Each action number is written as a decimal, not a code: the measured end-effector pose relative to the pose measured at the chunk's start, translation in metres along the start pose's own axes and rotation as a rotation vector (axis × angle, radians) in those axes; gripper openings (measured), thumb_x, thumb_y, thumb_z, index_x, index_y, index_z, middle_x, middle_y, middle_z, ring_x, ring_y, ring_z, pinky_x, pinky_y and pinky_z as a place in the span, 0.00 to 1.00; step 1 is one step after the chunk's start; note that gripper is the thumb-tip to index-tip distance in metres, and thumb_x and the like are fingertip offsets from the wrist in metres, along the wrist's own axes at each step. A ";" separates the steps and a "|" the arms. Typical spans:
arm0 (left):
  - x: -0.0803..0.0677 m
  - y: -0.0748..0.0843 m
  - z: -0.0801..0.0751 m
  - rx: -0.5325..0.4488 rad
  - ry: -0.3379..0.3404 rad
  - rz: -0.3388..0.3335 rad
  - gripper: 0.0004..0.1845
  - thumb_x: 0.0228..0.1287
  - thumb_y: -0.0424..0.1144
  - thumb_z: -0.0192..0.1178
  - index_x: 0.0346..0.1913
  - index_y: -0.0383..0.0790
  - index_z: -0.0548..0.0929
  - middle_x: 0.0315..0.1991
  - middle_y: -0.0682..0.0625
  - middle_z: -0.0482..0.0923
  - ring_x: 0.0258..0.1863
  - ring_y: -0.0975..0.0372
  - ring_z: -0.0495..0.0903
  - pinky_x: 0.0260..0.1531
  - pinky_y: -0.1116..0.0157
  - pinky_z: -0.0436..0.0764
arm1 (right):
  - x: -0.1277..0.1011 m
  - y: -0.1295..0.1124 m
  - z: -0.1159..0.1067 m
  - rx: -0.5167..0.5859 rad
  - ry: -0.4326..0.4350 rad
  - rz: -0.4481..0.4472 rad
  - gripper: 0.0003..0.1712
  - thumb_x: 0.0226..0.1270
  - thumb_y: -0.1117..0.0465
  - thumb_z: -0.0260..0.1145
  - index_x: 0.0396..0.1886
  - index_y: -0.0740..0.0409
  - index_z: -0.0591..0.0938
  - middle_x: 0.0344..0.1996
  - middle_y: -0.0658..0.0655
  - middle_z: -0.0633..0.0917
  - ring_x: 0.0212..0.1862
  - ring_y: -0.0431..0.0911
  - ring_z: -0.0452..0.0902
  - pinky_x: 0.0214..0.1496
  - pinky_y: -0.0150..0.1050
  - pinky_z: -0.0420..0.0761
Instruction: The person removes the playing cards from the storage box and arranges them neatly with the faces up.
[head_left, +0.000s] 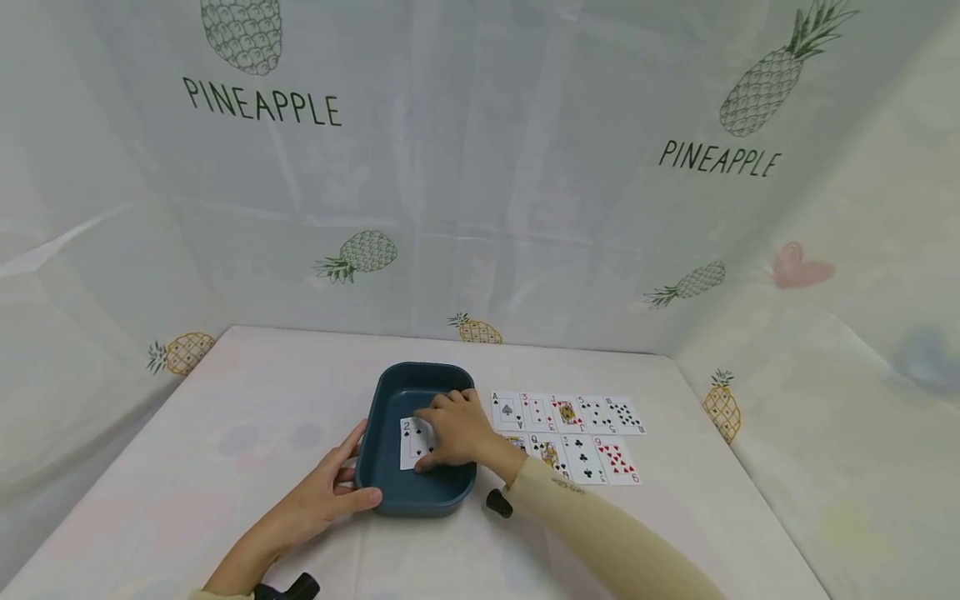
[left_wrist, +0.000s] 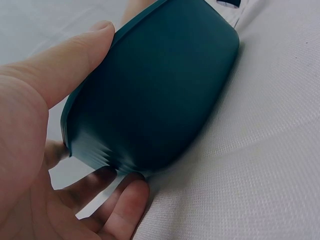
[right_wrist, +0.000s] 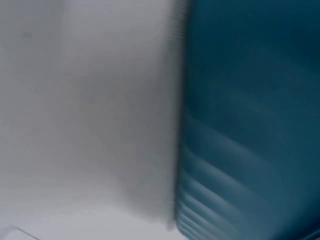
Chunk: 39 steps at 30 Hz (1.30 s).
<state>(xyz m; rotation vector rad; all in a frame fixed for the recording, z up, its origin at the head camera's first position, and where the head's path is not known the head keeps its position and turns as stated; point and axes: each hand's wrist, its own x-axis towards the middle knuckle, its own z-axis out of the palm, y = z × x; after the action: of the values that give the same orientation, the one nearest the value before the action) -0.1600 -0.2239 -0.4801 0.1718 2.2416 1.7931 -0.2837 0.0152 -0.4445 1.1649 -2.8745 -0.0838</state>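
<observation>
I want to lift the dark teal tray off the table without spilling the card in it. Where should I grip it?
Probably grip the teal tray by its two short rims, from both sides: the walls curve outward to a lip. The left hand already holds the near-left corner there.

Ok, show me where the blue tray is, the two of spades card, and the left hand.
blue tray (head_left: 390, 392): head view, on its far left rim.
two of spades card (head_left: 409, 440): head view, on the card's visible left half inside the tray.
left hand (head_left: 318, 496): head view, on the back of the hand.
</observation>
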 end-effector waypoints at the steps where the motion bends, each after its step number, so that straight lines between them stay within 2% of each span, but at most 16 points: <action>1: 0.000 0.000 0.000 -0.001 -0.002 0.001 0.54 0.73 0.44 0.69 0.88 0.59 0.42 0.83 0.36 0.48 0.68 0.49 0.75 0.53 0.68 0.81 | 0.001 0.000 -0.001 -0.003 -0.011 0.002 0.50 0.51 0.25 0.79 0.71 0.40 0.82 0.60 0.48 0.84 0.57 0.46 0.75 0.60 0.46 0.68; 8: 0.001 -0.002 0.000 0.001 0.003 0.001 0.54 0.73 0.43 0.69 0.88 0.56 0.42 0.82 0.35 0.50 0.67 0.49 0.76 0.53 0.69 0.81 | 0.004 -0.003 -0.009 0.013 -0.091 0.033 0.48 0.48 0.26 0.82 0.69 0.39 0.84 0.61 0.48 0.83 0.57 0.46 0.73 0.57 0.45 0.67; 19: 0.000 -0.001 0.002 0.003 0.020 -0.028 0.54 0.73 0.44 0.70 0.88 0.58 0.43 0.82 0.35 0.51 0.65 0.51 0.77 0.53 0.67 0.81 | 0.004 -0.002 -0.010 0.075 -0.082 0.025 0.46 0.50 0.30 0.83 0.69 0.36 0.82 0.63 0.50 0.83 0.60 0.47 0.74 0.59 0.47 0.68; 29: 0.002 -0.002 0.000 -0.009 0.005 -0.014 0.53 0.74 0.43 0.69 0.88 0.58 0.42 0.82 0.35 0.50 0.68 0.50 0.75 0.53 0.69 0.81 | -0.002 0.008 -0.014 0.245 -0.018 -0.057 0.45 0.54 0.34 0.83 0.71 0.42 0.81 0.58 0.51 0.81 0.56 0.45 0.74 0.54 0.42 0.68; 39: 0.002 -0.003 0.001 0.007 0.019 -0.011 0.53 0.73 0.45 0.70 0.88 0.58 0.44 0.81 0.35 0.51 0.67 0.50 0.75 0.53 0.69 0.81 | -0.018 0.021 -0.032 0.464 0.044 -0.088 0.46 0.53 0.39 0.85 0.71 0.44 0.81 0.57 0.51 0.78 0.52 0.42 0.73 0.52 0.36 0.78</action>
<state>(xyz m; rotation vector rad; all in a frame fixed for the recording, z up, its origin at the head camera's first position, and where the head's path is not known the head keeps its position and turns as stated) -0.1617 -0.2233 -0.4835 0.1442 2.2580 1.7886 -0.2835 0.0416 -0.4115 1.3306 -2.8847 0.6285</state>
